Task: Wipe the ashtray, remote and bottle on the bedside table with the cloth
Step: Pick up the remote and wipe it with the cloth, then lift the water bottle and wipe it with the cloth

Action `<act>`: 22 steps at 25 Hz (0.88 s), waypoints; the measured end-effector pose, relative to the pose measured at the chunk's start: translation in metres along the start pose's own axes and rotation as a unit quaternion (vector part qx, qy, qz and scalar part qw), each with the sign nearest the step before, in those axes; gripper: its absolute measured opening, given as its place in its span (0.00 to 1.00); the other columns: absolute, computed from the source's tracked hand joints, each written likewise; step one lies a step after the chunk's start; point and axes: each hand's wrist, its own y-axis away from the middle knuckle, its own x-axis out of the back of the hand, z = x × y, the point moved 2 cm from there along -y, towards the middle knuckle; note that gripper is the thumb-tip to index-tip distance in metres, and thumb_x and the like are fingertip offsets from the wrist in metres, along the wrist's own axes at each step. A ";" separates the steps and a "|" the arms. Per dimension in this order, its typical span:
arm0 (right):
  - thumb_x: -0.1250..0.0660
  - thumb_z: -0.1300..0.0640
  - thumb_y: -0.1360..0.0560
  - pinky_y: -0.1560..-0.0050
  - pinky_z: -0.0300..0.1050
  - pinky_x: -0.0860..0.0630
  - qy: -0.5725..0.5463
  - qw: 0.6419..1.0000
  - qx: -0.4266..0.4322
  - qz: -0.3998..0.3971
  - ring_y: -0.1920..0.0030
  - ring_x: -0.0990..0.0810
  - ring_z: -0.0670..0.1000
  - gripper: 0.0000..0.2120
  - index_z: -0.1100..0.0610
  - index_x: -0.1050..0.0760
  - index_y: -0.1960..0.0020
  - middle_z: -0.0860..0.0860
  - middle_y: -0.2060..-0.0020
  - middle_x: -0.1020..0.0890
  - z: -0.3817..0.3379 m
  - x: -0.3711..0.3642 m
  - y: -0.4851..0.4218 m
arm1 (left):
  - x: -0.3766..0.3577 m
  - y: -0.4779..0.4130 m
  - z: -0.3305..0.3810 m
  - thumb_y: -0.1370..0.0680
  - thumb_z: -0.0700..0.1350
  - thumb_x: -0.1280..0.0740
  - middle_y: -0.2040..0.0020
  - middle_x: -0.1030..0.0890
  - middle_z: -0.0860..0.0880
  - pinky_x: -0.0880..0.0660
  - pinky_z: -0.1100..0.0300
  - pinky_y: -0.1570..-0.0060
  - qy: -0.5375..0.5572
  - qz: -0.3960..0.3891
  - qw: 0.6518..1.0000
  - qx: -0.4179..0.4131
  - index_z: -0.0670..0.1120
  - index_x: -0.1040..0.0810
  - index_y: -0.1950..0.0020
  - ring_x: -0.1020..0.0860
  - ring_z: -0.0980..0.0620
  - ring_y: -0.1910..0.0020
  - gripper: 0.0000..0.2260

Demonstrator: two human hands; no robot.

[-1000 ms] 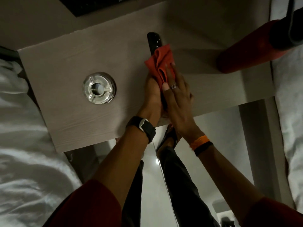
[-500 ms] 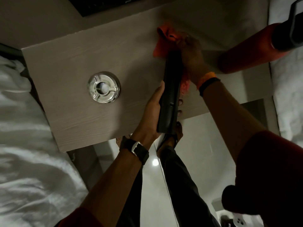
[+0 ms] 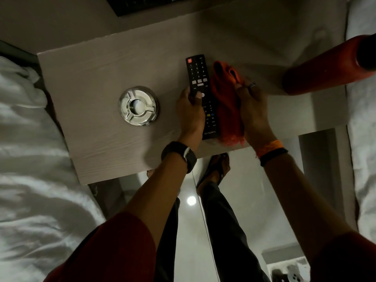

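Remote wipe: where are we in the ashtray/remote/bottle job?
In hand: the left hand grips the remote, buttons up; the right hand holds the orange cloth against its right edge. Nothing shows as finished: the ashtray sits alone left of it, cleaning state unreadable. Left: the red bottle, standing at the table's right side, untouched.
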 end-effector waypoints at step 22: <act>0.32 0.50 0.24 0.58 0.55 0.14 -0.446 0.865 -0.205 0.103 0.52 0.12 0.58 0.23 0.51 0.34 0.32 0.56 0.44 0.15 0.053 0.115 0.073 | -0.067 0.080 0.091 0.20 0.43 0.32 0.41 0.23 0.41 0.33 0.71 0.46 -0.262 -0.093 0.867 -0.413 0.43 0.21 0.33 0.25 0.45 0.42 0.15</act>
